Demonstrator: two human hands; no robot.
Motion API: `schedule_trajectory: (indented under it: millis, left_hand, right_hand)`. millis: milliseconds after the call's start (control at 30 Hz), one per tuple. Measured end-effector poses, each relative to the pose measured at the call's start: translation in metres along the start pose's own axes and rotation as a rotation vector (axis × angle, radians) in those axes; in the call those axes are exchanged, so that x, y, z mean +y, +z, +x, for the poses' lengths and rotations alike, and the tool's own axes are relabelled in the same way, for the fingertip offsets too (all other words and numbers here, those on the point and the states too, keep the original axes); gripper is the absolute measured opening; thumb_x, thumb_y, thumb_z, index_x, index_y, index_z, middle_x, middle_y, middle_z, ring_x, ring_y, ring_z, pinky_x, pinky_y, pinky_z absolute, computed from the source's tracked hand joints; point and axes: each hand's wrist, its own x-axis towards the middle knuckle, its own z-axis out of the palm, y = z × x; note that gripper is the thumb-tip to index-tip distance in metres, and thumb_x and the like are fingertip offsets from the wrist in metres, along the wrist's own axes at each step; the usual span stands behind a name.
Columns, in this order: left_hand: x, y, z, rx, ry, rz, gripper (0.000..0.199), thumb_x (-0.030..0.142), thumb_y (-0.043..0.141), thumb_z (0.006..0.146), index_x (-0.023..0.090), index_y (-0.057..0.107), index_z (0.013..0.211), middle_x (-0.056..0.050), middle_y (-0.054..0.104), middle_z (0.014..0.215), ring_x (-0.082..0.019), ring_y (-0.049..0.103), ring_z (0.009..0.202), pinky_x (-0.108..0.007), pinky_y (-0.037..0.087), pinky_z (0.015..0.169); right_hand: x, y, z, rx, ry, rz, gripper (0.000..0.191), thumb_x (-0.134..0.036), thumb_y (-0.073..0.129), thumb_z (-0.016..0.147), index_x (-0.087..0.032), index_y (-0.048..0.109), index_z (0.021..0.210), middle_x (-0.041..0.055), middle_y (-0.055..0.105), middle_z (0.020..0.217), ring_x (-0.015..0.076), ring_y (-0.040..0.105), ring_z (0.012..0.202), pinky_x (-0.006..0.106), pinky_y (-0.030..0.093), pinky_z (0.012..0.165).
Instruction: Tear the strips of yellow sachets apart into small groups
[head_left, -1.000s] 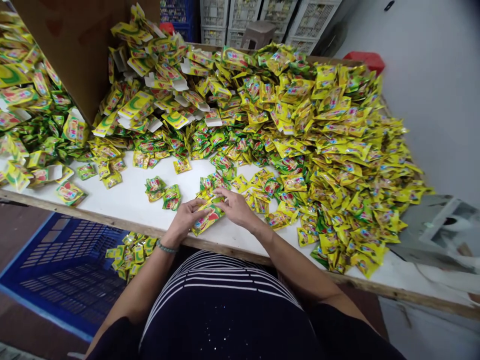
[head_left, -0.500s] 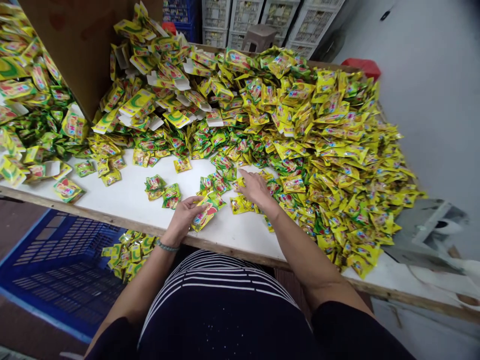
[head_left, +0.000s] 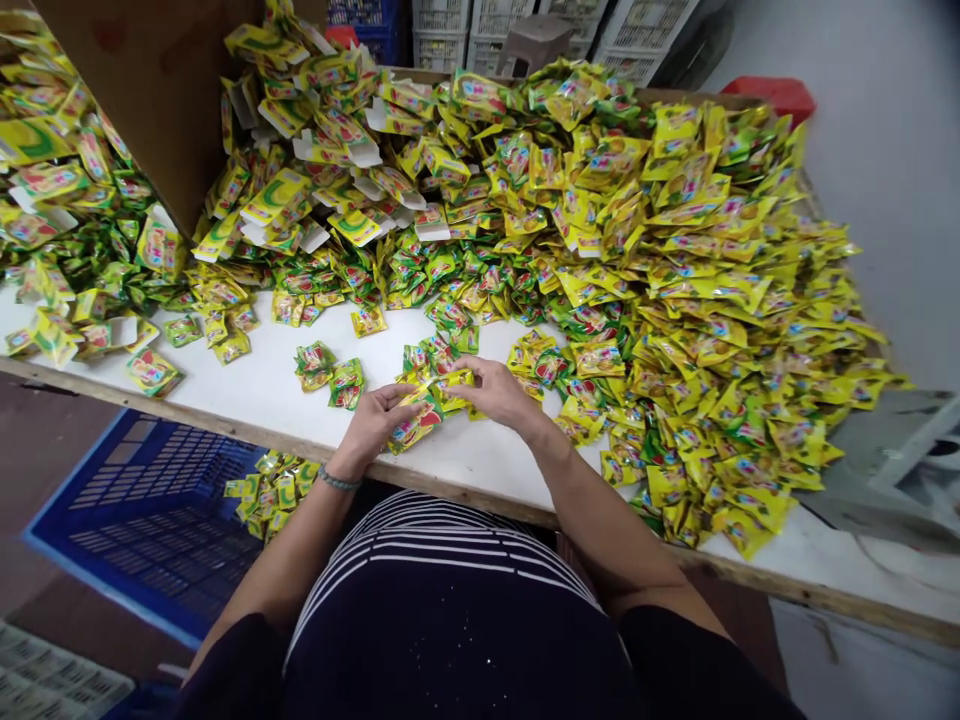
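Observation:
My left hand (head_left: 373, 420), a cord bracelet at its wrist, pinches a green and yellow box (head_left: 416, 425) near the table's front edge. My right hand (head_left: 491, 390) has its fingers closed on a small yellow packet (head_left: 457, 385) at the box's upper right end. Just behind both hands, green packets (head_left: 437, 352) lie on the white table (head_left: 277, 385). Two small clusters of packets (head_left: 345, 384) rest to the left of my left hand.
A large heap of yellow packets (head_left: 690, 290) covers the right side. Flat boxes (head_left: 277, 200) are piled at the back beside a cardboard panel (head_left: 142, 90). Below the table's left edge stands a blue crate (head_left: 165, 520) with yellow boxes (head_left: 274, 495). A machine (head_left: 892, 470) is at the right.
My right hand has come left and nearer, from the loose packets to the box, with a yellow packet now in its fingers. The view has shifted slightly.

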Motion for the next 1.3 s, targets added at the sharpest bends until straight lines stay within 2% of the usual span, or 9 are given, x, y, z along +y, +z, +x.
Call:
schedule_trajectory:
  millis: [167,333,500,700,833,1033,1200,1267,1300]
  left_hand:
    - [-0.004,0.000,-0.002,0.027,0.026,0.008,0.050,0.038,0.093,0.056,0.013,0.075,0.095,-0.006,0.077,0.078,-0.016,0.069,0.066,-0.026,0.053,0.065]
    - [-0.004,0.002,-0.001,0.037,0.076,0.057,0.049,0.041,0.091,0.059,0.014,0.077,0.097,-0.008,0.079,0.087,-0.018,0.071,0.073,-0.027,0.055,0.068]
    - [-0.004,0.005,0.001,-0.012,0.059,0.104,0.052,0.038,0.093,0.056,0.014,0.077,0.099,-0.008,0.079,0.092,-0.021,0.073,0.081,-0.031,0.056,0.077]
    - [0.002,0.017,0.001,0.005,-0.051,-0.015,0.058,0.033,0.096,0.049,0.013,0.075,0.099,-0.007,0.079,0.089,-0.019,0.072,0.073,-0.032,0.057,0.074]
    - [0.003,0.018,0.002,0.003,-0.081,-0.076,0.057,0.029,0.096,0.049,0.013,0.075,0.099,-0.007,0.079,0.090,-0.018,0.072,0.071,-0.030,0.057,0.072]
    - [0.004,0.019,-0.002,-0.026,-0.074,-0.039,0.053,0.030,0.096,0.046,0.014,0.076,0.093,-0.005,0.078,0.084,-0.018,0.070,0.068,-0.029,0.055,0.068]
    - [0.003,0.023,-0.005,-0.052,-0.080,-0.031,0.053,0.027,0.097,0.041,0.013,0.075,0.087,-0.003,0.077,0.077,-0.016,0.068,0.063,-0.027,0.054,0.066]
    - [0.002,0.024,-0.004,-0.034,-0.056,-0.038,0.054,0.031,0.096,0.045,0.013,0.074,0.091,-0.004,0.077,0.078,-0.017,0.069,0.065,-0.028,0.055,0.065]
    - [0.002,0.024,-0.003,-0.011,-0.033,-0.048,0.054,0.034,0.095,0.049,0.013,0.073,0.094,-0.004,0.077,0.079,-0.017,0.069,0.065,-0.028,0.054,0.063]
  right_hand:
    - [0.002,-0.005,0.000,-0.089,-0.029,0.016,0.024,-0.040,0.073,0.077,-0.019,0.073,0.089,-0.0035,0.058,0.068,0.0114,0.042,0.060,0.024,0.032,0.061]
    - [0.005,-0.008,0.000,-0.112,-0.017,0.093,0.027,-0.044,0.073,0.075,-0.018,0.075,0.082,-0.0035,0.057,0.065,0.0117,0.044,0.061,0.025,0.032,0.060]
    - [0.002,0.005,0.000,-0.073,0.016,0.047,0.013,-0.025,0.075,0.069,-0.019,0.077,0.081,-0.0047,0.056,0.061,0.0112,0.045,0.060,0.025,0.032,0.059]
    - [0.000,0.003,-0.006,0.016,0.058,0.232,0.042,-0.031,0.068,0.076,-0.020,0.067,0.116,-0.0033,0.062,0.071,0.0133,0.053,0.063,0.026,0.041,0.062]
    - [-0.007,0.000,-0.011,0.028,0.033,0.234,0.040,-0.029,0.066,0.077,-0.021,0.063,0.117,-0.0026,0.065,0.073,0.0138,0.056,0.066,0.027,0.044,0.067]
    - [-0.019,0.002,-0.016,-0.138,-0.021,0.117,0.049,-0.013,0.051,0.079,-0.021,0.056,0.127,-0.0094,0.049,0.060,0.0107,0.042,0.055,0.024,0.037,0.061]
    - [-0.016,0.001,-0.016,-0.408,-0.027,0.330,0.058,-0.011,0.046,0.082,-0.022,0.045,0.139,-0.0094,0.048,0.060,0.0110,0.043,0.053,0.022,0.037,0.056]
    - [-0.014,0.002,-0.016,-0.345,-0.018,0.417,0.056,-0.016,0.049,0.085,-0.023,0.043,0.141,-0.0064,0.058,0.067,0.0120,0.052,0.059,0.024,0.044,0.060]
    - [-0.013,0.003,-0.016,-0.242,-0.025,0.438,0.053,-0.020,0.051,0.087,-0.023,0.043,0.140,-0.0039,0.063,0.074,0.0129,0.058,0.065,0.026,0.048,0.064]
